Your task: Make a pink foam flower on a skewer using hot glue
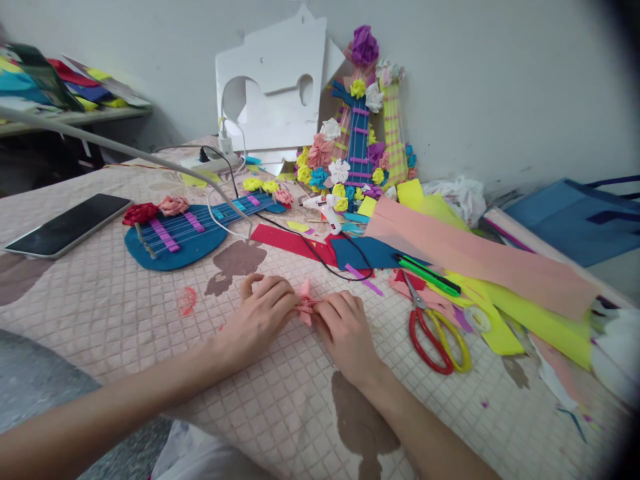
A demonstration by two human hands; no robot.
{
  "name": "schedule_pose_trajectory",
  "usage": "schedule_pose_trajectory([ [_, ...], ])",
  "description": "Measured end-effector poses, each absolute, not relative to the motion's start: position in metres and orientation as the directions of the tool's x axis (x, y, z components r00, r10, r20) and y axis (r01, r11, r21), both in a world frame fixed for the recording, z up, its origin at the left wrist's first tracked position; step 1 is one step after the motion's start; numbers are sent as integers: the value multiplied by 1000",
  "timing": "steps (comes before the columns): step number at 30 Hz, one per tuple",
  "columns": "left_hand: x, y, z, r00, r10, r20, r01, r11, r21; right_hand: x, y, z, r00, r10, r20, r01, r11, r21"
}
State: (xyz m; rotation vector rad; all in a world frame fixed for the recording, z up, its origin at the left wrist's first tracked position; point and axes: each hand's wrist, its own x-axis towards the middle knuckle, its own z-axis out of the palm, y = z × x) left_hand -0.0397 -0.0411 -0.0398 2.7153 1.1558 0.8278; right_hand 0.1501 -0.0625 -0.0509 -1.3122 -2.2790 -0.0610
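Both hands worked low on the quilted pink cover (pixel 125 313), near centre. Left hand (pixel 263 313) and right hand (pixel 345 333) met fingertip to fingertip, each grip pinched on a small pink paper flower (pixel 305 300) held between them, just above the cover.

Red-and-yellow scissors (pixel 437 330) lay near the right hand, blades pointing far. Green markers (pixel 430 273) lay just beyond them, beside a long pink sheet (pixel 475 257). White glue gun (pixel 325 210) farther back at centre. Blue felt guitar (pixel 185 233) lay flat at far left, a phone (pixel 67 225) left of it.
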Motion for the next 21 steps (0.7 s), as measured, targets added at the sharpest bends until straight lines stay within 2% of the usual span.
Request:
schedule_pose_trajectory([
  [12, -37, -37, -42, 645, 659, 386, 656, -737, 162, 152, -62, -52, -450, 797, 402, 837, 534, -122],
  [17, -37, -37, -46, 650, 659, 379, 651, -740, 172, 150, -62, -53, -401, 806, 435, 835, 517, -188],
  [21, -38, -37, -47, 652, 659, 374, 646, -742, 181, 149, -62, -53, -445, 793, 416, 832, 538, -135],
])
